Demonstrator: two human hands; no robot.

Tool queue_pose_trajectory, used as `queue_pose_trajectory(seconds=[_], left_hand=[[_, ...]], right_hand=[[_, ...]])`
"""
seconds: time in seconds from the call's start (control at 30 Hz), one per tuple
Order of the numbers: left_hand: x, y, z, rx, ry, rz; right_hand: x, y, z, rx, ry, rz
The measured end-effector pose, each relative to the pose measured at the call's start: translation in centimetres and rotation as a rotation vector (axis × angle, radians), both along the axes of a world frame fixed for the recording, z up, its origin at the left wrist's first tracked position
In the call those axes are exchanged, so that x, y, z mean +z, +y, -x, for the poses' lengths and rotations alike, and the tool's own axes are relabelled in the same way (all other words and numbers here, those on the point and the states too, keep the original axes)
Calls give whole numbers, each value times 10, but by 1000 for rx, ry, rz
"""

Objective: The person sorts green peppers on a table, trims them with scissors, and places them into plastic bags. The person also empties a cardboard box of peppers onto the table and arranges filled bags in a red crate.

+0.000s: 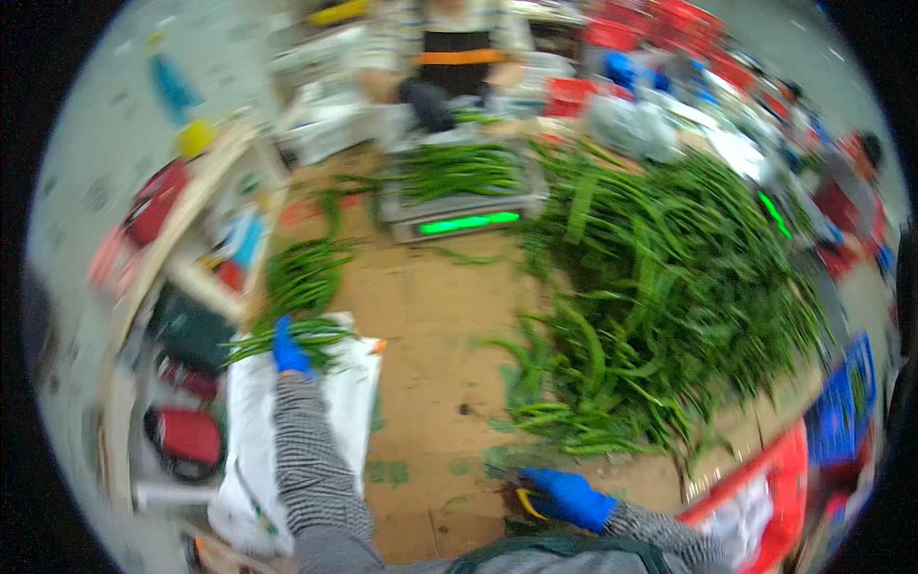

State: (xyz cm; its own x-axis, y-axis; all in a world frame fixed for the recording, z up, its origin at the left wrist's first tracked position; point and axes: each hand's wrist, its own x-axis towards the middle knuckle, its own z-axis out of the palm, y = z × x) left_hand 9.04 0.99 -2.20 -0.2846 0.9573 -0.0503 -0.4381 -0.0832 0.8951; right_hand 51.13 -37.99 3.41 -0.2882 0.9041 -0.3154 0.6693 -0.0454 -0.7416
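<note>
My left hand, in a blue glove, is closed on a bunch of long green pods, too blurred to tell beans from peppers. It is over a white plastic sheet or bag at the left of the table. Just beyond lies another bundle of pods. Near the table's front edge, my gloved right hand is closed round a dark thing with a yellow curved edge, whose kind is blurred. To its far side spreads a big heap of green pods.
A scale with a green-lit display carries more pods at the table's far end. Cardboard covers the table. Opposite stands a person in a dark apron. Shelving runs along the left; a red crate stands at the near right.
</note>
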Motion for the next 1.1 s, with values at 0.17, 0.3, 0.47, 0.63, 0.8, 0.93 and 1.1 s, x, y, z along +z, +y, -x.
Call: queue_pose_trajectory(seconds=[0.17,0.3,0.47,0.63,0.8,0.93,1.1], left_hand=[[-1,34,24,71,393,-2],[42,-10,-59,226,692,-77],[85,-113,-141,230,802,-199],[83,-178,-201,-87,775,-173],[38,-203,-246,-496,816,-319],[82,-279,-296,-623,771,-321],[91,-312,-320,-767,720,-329]], right_hand=[[-31,-3,13,45,42,-164],[-56,-3,22,178,-94,-307],[-58,-16,21,65,17,-409],[-17,-42,0,-132,121,-436],[7,-105,-37,-546,199,-461],[11,-167,-55,-792,119,-430],[-5,-216,-50,-983,119,-482]])
